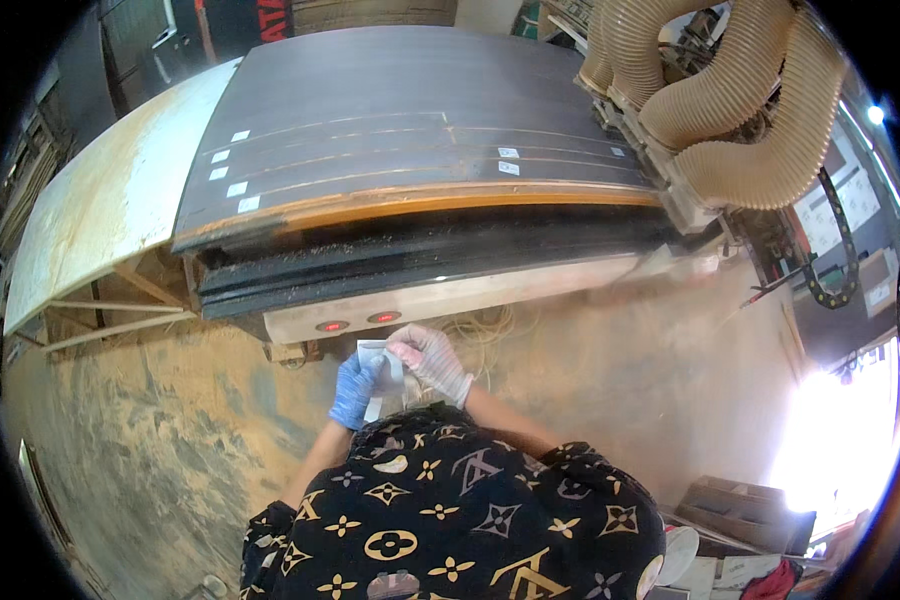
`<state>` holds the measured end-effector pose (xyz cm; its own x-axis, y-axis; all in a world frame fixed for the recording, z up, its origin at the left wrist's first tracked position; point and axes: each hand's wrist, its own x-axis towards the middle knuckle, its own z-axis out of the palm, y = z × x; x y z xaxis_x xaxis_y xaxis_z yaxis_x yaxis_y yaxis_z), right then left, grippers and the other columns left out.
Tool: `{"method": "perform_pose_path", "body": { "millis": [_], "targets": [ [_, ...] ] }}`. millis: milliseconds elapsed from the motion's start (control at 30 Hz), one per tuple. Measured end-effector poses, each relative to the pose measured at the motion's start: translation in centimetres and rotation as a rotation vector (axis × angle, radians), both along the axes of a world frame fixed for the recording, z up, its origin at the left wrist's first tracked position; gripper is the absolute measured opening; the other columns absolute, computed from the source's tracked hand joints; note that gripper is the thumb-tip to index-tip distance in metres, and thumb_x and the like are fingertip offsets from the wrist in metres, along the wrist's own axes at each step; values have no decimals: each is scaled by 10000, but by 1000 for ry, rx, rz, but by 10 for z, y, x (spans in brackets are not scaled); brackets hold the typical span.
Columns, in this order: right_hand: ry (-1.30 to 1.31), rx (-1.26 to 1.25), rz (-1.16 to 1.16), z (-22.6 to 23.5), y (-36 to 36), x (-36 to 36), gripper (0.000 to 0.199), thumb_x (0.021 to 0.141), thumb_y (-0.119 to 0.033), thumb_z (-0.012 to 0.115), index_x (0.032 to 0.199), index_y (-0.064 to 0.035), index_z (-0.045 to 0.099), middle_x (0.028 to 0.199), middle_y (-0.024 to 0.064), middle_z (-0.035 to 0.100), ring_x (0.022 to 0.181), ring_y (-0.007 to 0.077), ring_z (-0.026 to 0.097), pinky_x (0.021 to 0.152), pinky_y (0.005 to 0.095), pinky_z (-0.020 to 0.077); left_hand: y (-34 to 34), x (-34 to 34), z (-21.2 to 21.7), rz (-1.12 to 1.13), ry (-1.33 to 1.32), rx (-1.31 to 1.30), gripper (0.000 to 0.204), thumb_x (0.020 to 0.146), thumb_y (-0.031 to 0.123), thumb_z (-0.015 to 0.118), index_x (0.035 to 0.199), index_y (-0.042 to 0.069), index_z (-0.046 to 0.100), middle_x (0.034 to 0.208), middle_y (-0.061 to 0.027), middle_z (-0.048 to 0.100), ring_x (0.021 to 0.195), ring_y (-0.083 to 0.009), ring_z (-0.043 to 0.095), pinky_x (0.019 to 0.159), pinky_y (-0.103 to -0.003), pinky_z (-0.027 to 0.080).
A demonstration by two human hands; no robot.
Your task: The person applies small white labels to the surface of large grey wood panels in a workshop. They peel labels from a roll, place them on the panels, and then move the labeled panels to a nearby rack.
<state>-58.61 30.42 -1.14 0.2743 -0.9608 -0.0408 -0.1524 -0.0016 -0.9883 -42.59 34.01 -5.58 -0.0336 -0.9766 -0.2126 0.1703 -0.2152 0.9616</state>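
We hold a small white strip of labels (375,372) up in front of our chest, standing roughly upright with its long axis running toward and away from the machine. Both hands are together on it: the left hand (354,392), in a blue glove, grips the lower part from the left side, while the right hand (432,360), in a pale glove, pinches its upper edge from the right. The right hand sits slightly farther forward, so it is the one nearer the machine. Straight ahead and just above the hands lies the dark panel (410,120) on the machine bed (450,295), with small white stickers (232,172) already along its left side and a couple (509,160) near the right. Ribbed dust hoses (730,90) rise at far right, above the sawdust-covered floor (150,440).
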Motion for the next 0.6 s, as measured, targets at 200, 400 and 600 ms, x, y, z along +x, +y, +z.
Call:
{"method": "perform_pose_path", "body": {
  "millis": [200,400,600],
  "targets": [
    [70,34,-19,-12,-100,-9,158,828,-177,608,865,-25,634,750,-28,594,705,47,518,641,221,446,-104,2,-13,-124,-229,-105,234,837,149,560,1022,17,612,869,-27,625,765,-88,535,686,-259,456],
    [-195,25,-128,-13,-156,-11,111,845,-143,590,863,-35,605,721,-13,593,639,38,509,567,197,432,-157,11,-26,-127,-154,-93,254,829,126,563,1050,7,596,894,-52,631,786,-109,538,714,-276,454],
    [-215,30,-347,-15,-212,-26,173,842,-98,577,987,-4,600,857,41,631,731,84,569,676,219,477,-224,27,-11,-80,-182,-91,235,831,117,573,1040,11,589,919,-27,620,808,-99,514,728,-269,448]
  ]
}}
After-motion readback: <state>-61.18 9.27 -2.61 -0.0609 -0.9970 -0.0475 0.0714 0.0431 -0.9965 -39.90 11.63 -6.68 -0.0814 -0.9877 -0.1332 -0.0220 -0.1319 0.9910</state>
